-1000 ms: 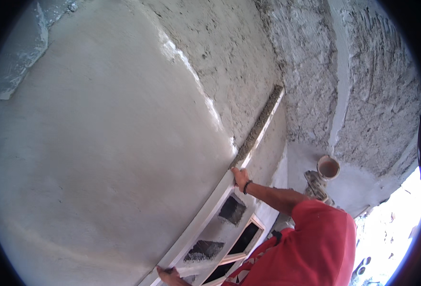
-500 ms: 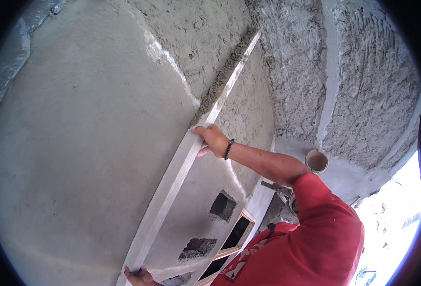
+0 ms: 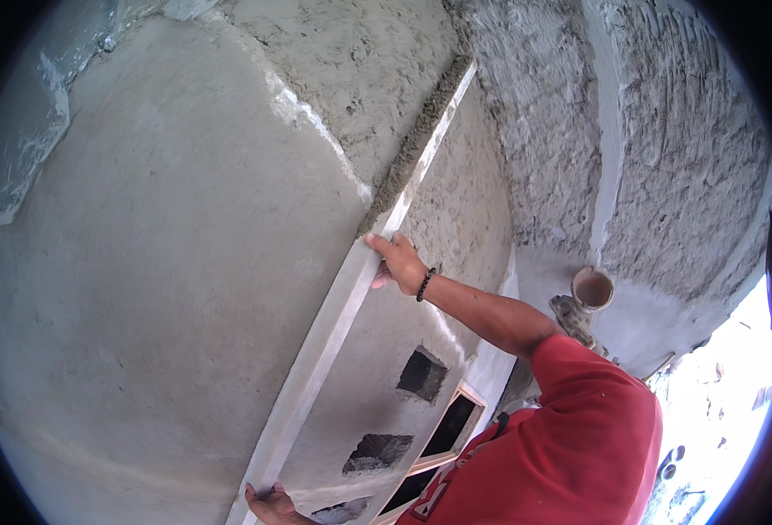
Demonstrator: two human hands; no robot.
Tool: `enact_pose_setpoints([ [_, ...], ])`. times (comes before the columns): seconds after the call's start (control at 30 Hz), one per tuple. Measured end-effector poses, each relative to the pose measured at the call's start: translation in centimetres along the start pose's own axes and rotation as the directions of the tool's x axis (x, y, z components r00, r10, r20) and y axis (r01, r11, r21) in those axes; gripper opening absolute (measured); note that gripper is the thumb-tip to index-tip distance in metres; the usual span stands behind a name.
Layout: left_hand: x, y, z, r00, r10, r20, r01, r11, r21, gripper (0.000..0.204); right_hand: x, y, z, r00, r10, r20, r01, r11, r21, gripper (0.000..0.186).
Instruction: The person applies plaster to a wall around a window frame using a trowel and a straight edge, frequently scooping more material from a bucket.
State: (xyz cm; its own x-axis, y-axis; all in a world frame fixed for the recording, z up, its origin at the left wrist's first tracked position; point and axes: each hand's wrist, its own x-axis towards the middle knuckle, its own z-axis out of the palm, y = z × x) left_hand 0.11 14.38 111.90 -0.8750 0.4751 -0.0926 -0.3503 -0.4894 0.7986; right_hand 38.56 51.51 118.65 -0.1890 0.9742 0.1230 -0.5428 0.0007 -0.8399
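Note:
A long pale straightedge [image 3: 324, 339] lies slantwise against the grey plastered wall [image 3: 167, 254]. My right hand [image 3: 398, 262], with a dark beaded bracelet at the wrist, is closed round its middle, thumb on top and fingers at the lower edge. Near the bottom of the view, my left hand [image 3: 272, 505] grips the straightedge's near end, partly cut off by the picture's rim. Wet mortar [image 3: 416, 144] is heaped along the upper left edge of the far half, beyond my right hand.
Rough mortar [image 3: 543, 131] covers the adjoining wall, crossed by a smooth pale strip [image 3: 609, 149]. A round brown pot-like thing [image 3: 592, 290] is beyond my right arm. Square holes [image 3: 422, 374] and wooden frames [image 3: 456, 426] are in the wall below the straightedge.
The view has shifted slightly, so the lower wall, both hands and the straightedge's near end appear farther right. Both hands keep hold; the straightedge shows little movement against the wall.

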Motion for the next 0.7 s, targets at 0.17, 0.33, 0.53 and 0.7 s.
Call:
enact_pose_setpoints([
  [0.17,0.9,-1.4,-1.6,0.999,-0.033,-0.005,0.033,0.999,0.038,0.041,-0.4,3.1,-1.5,0.997,0.038,-0.073,-0.037,0.999,0.019,0.046],
  [0.33,1.3,-4.2,-3.6,0.991,-0.123,-0.056,0.124,0.992,0.033,0.041,-0.4,8.3,-4.5,0.956,0.170,-0.241,-0.168,0.985,0.032,0.041],
  [0.53,1.5,-8.0,-5.1,0.988,-0.093,-0.124,0.097,0.995,0.023,0.037,-0.4,13.6,-8.6,0.927,0.310,-0.210,-0.304,0.951,0.062,0.042],
  [0.7,1.8,-8.4,-5.6,0.972,-0.067,-0.227,0.097,0.987,0.126,0.034,0.1,16.1,-8.9,0.894,0.229,-0.384,-0.233,0.972,0.038,0.046],
])
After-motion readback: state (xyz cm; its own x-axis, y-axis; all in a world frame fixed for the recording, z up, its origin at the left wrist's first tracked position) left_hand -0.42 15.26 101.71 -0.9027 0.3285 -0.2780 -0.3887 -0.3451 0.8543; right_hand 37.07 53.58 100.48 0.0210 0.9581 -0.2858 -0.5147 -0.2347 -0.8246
